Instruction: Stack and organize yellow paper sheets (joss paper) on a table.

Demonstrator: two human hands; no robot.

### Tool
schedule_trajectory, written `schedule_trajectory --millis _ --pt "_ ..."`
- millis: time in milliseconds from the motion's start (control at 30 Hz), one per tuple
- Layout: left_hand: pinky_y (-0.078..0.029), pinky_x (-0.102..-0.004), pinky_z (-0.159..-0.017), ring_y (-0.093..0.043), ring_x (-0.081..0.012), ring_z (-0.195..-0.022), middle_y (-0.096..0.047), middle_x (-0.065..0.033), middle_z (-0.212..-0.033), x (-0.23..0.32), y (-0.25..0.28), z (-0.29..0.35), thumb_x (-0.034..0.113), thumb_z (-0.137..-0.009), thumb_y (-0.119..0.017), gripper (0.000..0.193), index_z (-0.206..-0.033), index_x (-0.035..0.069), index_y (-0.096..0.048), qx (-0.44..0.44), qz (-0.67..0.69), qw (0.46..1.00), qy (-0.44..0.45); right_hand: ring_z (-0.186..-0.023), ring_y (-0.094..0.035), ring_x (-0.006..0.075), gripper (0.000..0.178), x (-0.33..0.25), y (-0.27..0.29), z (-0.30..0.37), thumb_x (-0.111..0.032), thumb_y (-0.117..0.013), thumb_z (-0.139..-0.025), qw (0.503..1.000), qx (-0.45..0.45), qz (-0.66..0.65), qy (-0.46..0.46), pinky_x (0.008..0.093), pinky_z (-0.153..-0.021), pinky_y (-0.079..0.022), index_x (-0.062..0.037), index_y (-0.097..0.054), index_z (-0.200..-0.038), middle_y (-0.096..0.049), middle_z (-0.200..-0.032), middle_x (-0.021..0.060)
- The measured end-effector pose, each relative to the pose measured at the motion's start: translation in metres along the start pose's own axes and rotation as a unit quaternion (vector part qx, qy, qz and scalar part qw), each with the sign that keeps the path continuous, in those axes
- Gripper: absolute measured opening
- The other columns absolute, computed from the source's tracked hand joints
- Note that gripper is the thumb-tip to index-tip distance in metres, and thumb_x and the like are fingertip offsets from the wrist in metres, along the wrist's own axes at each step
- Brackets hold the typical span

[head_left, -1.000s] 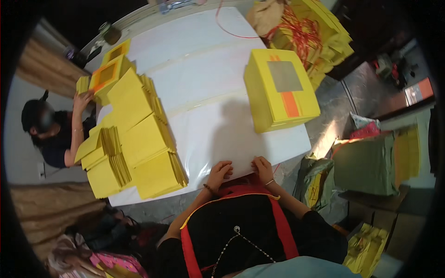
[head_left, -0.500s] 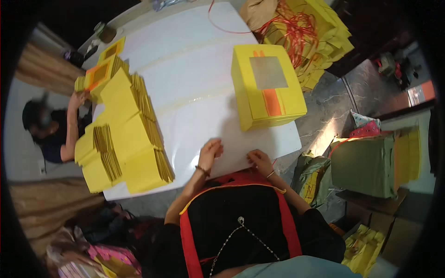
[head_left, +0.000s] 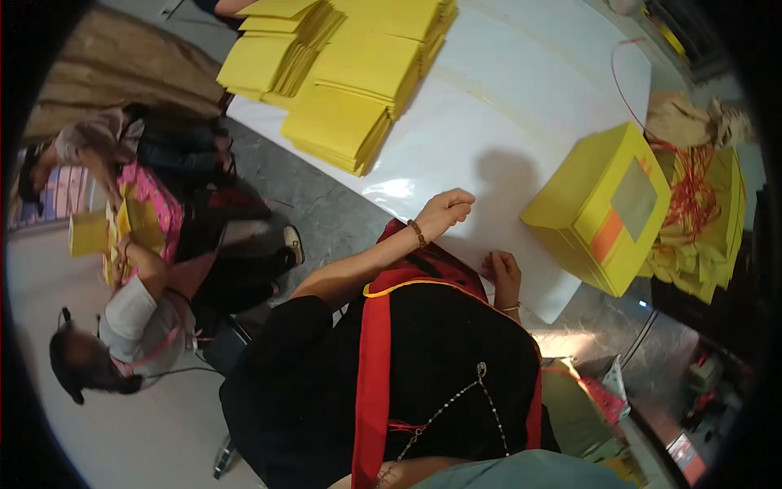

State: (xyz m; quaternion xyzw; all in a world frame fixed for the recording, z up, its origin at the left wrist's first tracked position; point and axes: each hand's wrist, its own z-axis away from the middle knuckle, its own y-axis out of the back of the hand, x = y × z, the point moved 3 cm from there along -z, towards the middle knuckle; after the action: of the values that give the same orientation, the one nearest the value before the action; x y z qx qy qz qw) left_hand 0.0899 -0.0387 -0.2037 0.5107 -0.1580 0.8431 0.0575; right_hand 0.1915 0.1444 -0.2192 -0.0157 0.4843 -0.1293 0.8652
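Over the near edge of the white table, my left hand [head_left: 446, 210] is closed, its fingers curled in. Whatever it may hold is too small or hidden to make out. My right hand [head_left: 503, 270] sits lower and to the right, also with bent fingers, and its palm is out of sight. Right of both hands, apart from them, stands a block of yellow folded packets [head_left: 599, 204] with an orange band and a grey window on its face. Stacks of yellow folded card pieces [head_left: 342, 118] lie at the table's left side.
Yellow pieces with a tangle of red string [head_left: 696, 196] are heaped beyond the block. The white table [head_left: 489, 122] has a shiny covering. On the left, two seated people [head_left: 134, 314] handle yellow pieces over a pink cloth [head_left: 155, 191]. A green sack [head_left: 574, 407] is at the lower right.
My view has swung left, bringing the two seated people into sight. The table and stacks now appear farther right or higher. Both hands stay curled near the table's edge.
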Motion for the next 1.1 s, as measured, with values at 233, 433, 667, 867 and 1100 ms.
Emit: schedule_trajectory --millis 233,433,667,867,1100 --pt "-0.044 -0.0247 -0.062 -0.054 -0.0124 -0.07 -0.058 -0.0037 -0.079 0.032 0.03 0.052 0.015 -0.085 -0.054 0.021 -0.1 0.002 -0.058 0.071 -0.069 0.994 -0.041 -0.075 -0.057 0.011 0.02 -0.017 -0.056 -0.024 -0.021 -0.057 -0.087 0.991 -0.106 0.08 0.016 0.0236 -0.062 -0.046 -0.0036 -0.057 -0.095 -0.06 -0.083 0.0032" --pt "-0.04 -0.0397 -0.083 -0.052 -0.0327 -0.094 -0.057 -0.0161 -0.1 0.131 0.138 0.101 0.017 -0.08 -0.058 0.025 -0.1 0.002 -0.058 0.443 -0.369 0.711 -0.404 -0.084 -0.057 0.0144 0.03 -0.031 -0.126 -0.047 -0.028 -0.055 -0.087 0.988 -0.149 0.045 -0.012 0.0274 -0.069 -0.047 -0.0043 -0.055 -0.106 -0.059 -0.093 0.0051" --pt "-0.036 -0.0317 -0.086 -0.047 -0.0195 -0.103 -0.051 -0.0095 -0.114 0.1 0.287 0.061 0.052 -0.075 -0.062 0.075 -0.127 0.002 -0.04 0.367 -0.077 0.924 -0.068 -0.111 -0.044 0.0332 0.104 -0.06 -0.234 -0.091 -0.064 -0.058 -0.072 0.963 -0.204 -0.022 -0.173 0.0417 -0.086 -0.042 -0.0003 -0.009 -0.139 -0.026 -0.135 0.0205" --pt "-0.037 -0.0295 -0.081 -0.048 -0.0143 -0.093 -0.052 -0.0071 -0.111 0.093 0.306 0.05 0.049 -0.073 -0.064 0.081 -0.132 0.003 -0.033 0.223 -0.058 0.972 0.034 -0.095 -0.044 0.023 0.088 -0.064 -0.284 -0.096 -0.059 -0.065 -0.068 0.969 -0.162 0.015 -0.184 0.036 -0.08 -0.038 -0.0094 -0.032 -0.133 -0.041 -0.12 0.0092" --pt "-0.038 -0.0224 -0.06 -0.047 -0.0084 -0.074 -0.053 -0.0074 -0.099 0.1 0.316 0.046 0.034 -0.068 -0.073 0.088 -0.131 -0.005 -0.026 0.149 -0.1 0.982 0.054 -0.089 -0.059 0.0166 0.053 -0.048 -0.308 -0.101 -0.029 -0.074 -0.069 0.975 -0.183 -0.082 -0.097 0.0295 -0.076 -0.046 -0.0022 -0.052 -0.11 -0.06 -0.099 0.009"
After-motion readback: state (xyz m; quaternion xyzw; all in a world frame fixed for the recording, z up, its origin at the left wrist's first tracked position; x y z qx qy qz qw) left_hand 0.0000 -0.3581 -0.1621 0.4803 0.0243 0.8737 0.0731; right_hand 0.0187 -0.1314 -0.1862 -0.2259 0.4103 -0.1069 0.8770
